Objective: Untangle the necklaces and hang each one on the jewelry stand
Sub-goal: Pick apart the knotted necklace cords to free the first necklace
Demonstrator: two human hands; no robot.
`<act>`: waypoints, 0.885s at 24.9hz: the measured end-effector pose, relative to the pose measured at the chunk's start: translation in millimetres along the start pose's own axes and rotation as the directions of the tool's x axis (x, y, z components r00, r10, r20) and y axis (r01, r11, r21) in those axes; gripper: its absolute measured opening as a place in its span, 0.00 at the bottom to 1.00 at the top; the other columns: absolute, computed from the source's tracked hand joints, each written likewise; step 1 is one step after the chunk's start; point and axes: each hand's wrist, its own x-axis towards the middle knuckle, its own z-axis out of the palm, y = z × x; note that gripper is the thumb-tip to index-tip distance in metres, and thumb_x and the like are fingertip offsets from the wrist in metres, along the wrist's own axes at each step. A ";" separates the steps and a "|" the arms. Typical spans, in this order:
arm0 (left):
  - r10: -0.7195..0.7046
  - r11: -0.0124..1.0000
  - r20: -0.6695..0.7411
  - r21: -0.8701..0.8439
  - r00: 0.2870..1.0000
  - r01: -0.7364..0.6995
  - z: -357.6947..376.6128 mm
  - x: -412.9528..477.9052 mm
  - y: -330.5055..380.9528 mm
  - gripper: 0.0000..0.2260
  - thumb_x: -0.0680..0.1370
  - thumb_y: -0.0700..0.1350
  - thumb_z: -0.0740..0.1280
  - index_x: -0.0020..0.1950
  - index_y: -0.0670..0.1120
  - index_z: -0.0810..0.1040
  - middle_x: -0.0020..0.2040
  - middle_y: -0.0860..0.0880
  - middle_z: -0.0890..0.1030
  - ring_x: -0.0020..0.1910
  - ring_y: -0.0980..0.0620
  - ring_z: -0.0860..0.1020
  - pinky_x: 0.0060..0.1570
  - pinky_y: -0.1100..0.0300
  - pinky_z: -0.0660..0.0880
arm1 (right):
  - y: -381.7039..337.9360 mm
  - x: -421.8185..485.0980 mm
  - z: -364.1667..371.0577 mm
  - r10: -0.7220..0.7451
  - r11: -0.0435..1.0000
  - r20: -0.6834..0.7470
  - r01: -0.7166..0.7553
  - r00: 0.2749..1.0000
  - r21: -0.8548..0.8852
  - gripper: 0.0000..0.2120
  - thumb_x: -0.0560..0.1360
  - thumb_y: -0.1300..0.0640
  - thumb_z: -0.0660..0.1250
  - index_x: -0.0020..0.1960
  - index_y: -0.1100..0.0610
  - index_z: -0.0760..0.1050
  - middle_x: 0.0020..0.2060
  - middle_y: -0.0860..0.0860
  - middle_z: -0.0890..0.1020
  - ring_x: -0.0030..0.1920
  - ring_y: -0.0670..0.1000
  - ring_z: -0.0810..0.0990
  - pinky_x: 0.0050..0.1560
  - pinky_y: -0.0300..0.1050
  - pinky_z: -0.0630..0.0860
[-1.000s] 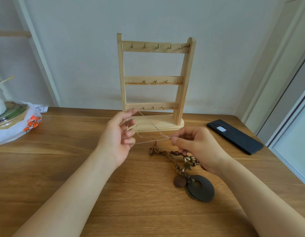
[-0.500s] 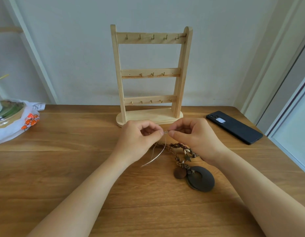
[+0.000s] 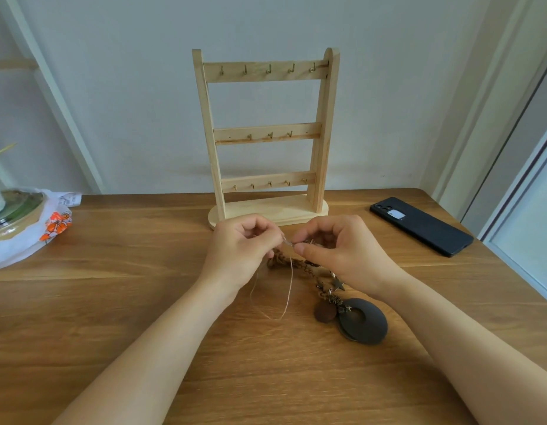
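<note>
A wooden jewelry stand (image 3: 267, 136) with three hook rails stands at the back of the table, with nothing hanging on its hooks. Just in front of its base, my left hand (image 3: 241, 250) and my right hand (image 3: 342, 250) pinch the two ends of a thin pale chain necklace (image 3: 289, 286), fingertips nearly touching. The chain hangs down between them in a loop onto the table. A brown braided cord necklace (image 3: 296, 263) with a star charm, a brown bead and dark round discs (image 3: 362, 322) lies under my right hand.
A black phone (image 3: 420, 225) lies at the right, near the table edge (image 3: 511, 277). At the far left sits a white plastic bag with orange print (image 3: 51, 228) beside a lidded bowl. A wall stands right behind the stand.
My left hand came right from near the stand's base to meet my right hand. The thin chain, stretched between them before, now hangs in a slack loop.
</note>
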 end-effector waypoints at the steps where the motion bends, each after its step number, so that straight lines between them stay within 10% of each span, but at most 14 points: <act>1: -0.053 0.996 -0.005 -0.070 0.999 0.052 2.4 0.2 0.6 0.09 0.74 0.34 0.68 0.36 0.45 0.83 0.32 0.49 0.81 0.31 0.57 0.77 0.28 0.67 0.69 | -0.3 0.2 0.2 -0.002 1.000 0.002 0.002 1.000 0.009 0.03 0.75 0.60 0.74 0.49 0.55 0.85 0.41 0.53 0.86 0.42 0.59 0.82 0.45 0.55 0.82; 11: -0.178 0.980 0.177 -0.056 0.968 0.190 0.5 1.3 -0.6 0.03 0.77 0.40 0.72 0.48 0.43 0.85 0.40 0.47 0.87 0.39 0.53 0.83 0.34 0.63 0.77 | 1.8 2.4 -2.5 -0.002 1.000 -0.049 0.001 0.999 -0.017 0.03 0.76 0.60 0.74 0.49 0.54 0.84 0.40 0.55 0.85 0.41 0.61 0.82 0.43 0.58 0.81; 22: -0.216 0.944 0.244 -0.195 0.945 0.266 2.2 5.3 -7.1 0.06 0.82 0.44 0.65 0.53 0.44 0.81 0.40 0.51 0.83 0.40 0.55 0.81 0.39 0.61 0.77 | 2.8 1.8 -2.9 0.022 0.999 -0.122 -0.026 0.992 -0.030 0.05 0.76 0.61 0.73 0.50 0.53 0.83 0.39 0.52 0.84 0.35 0.43 0.77 0.40 0.36 0.77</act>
